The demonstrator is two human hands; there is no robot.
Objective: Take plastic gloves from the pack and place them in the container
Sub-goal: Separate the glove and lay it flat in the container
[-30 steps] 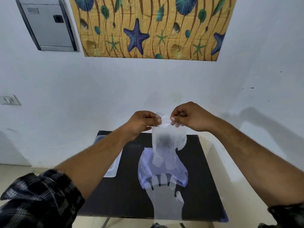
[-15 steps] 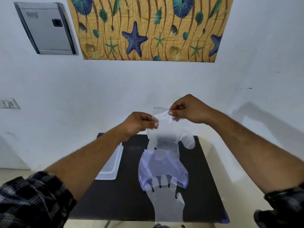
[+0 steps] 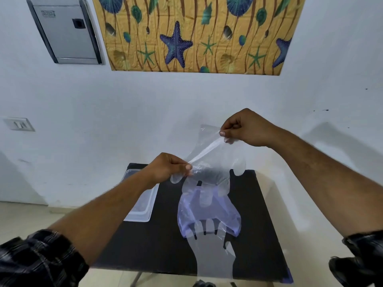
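Note:
A clear plastic glove [image 3: 211,162] hangs in the air above the black table [image 3: 157,241], fingers down. My left hand [image 3: 167,168] pinches one side of its cuff, and my right hand [image 3: 246,127], higher and further right, pinches the other side, so the cuff is stretched between them. Below it lies the bluish plastic pack [image 3: 207,212] in the middle of the table. Another clear glove [image 3: 213,253] lies flat near the front edge, its fingers reaching under the pack. The clear container [image 3: 143,206] stands at the table's left edge, partly hidden by my left forearm.
The small table stands against a white wall. A grey metal panel [image 3: 66,32] and a sea-themed hanging [image 3: 194,34] are on the wall above. A wall switch [image 3: 18,124] is at the far left. Floor shows left of the table.
My hands have pulled apart: the right went up and right, the left slightly down. The glove's cuff is now stretched wide and the glove hangs higher over the pack.

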